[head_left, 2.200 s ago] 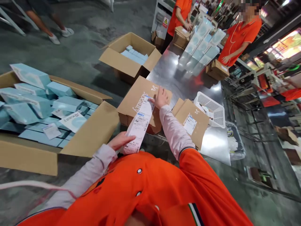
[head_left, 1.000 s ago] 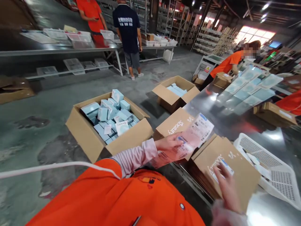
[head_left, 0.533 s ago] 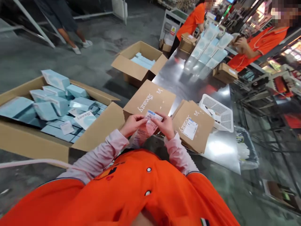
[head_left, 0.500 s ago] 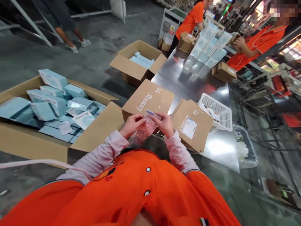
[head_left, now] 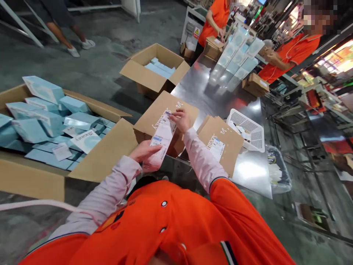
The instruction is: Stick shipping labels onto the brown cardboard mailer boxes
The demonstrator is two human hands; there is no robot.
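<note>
Currently a long white strip of printed shipping labels is stretched between both hands above the near edge of a flat brown cardboard mailer box with white lettering. Its long axis runs from near-left to far-right. The left hand has its fingers closed around the strip's near end, thumb on top. The right hand pinches the far end between thumb and fingertips, directly over the box top; this hand is the nearer one to the box face.

Just right of that box lies a stack of flattened brown cardboard mailers, the top one bearing a white label. Further right sits a white perforated plastic basket on the reflective steel table. Nothing lies on the box top under the strip.

To the left, on the floor, a large open brown carton holds pale blue product boxes; a smaller open carton stands further off. Two co-workers in orange shirts work at the table's far end.
</note>
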